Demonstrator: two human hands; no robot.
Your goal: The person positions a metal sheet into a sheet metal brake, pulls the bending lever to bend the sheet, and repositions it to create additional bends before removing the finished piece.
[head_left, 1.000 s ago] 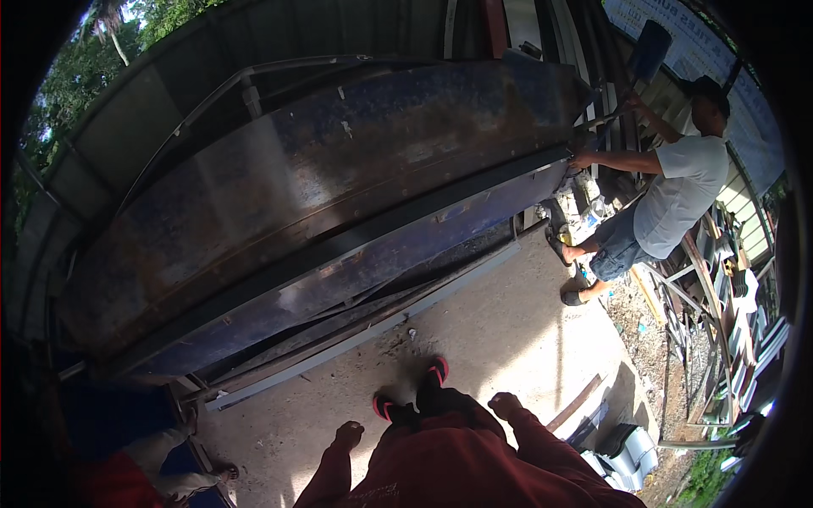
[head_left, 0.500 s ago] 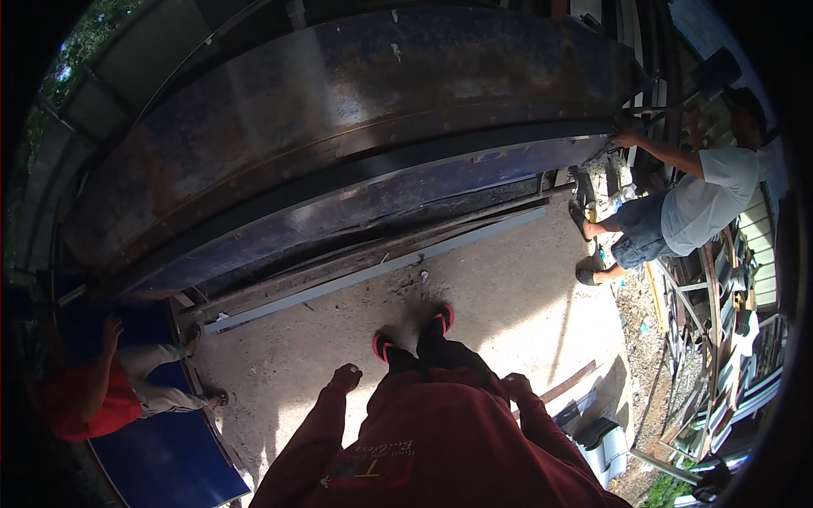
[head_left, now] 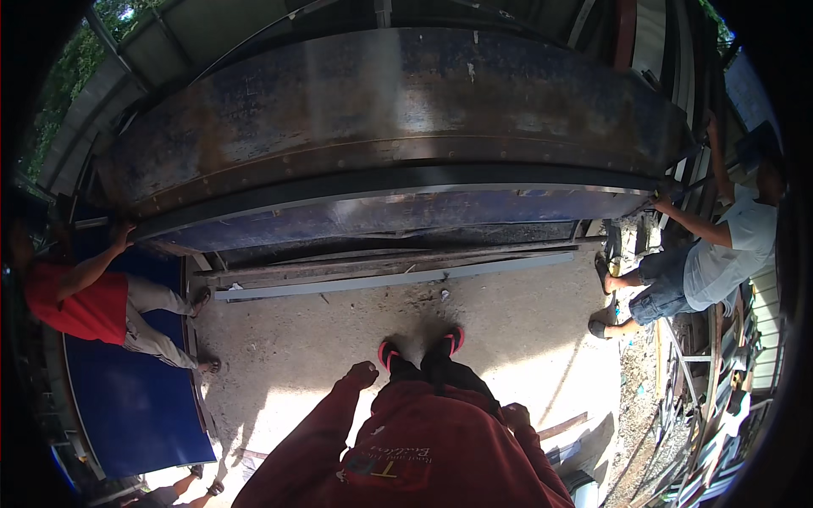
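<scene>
My left hand hangs beside my thigh, its fingers curled and nothing seen in them. By my other hip, my right hand is also loosely closed, partly against my clothing, and no object shows in it. Neither hand touches the big metal-bending machine in front of me. Along that machine's front runs a long dark metal strip. A person in red has a hand at its left end; a person in a white shirt holds on near its right end.
A long grey metal strip lies on the concrete floor before the machine. Blue sheets are stacked at left. Scrap metal crowds the right side. Another person's hand shows at the lower left.
My view has turned, shifting the scene. The person in red has brought a hand to the machine's left end. The person in white now has an arm raised. My hands stay low.
</scene>
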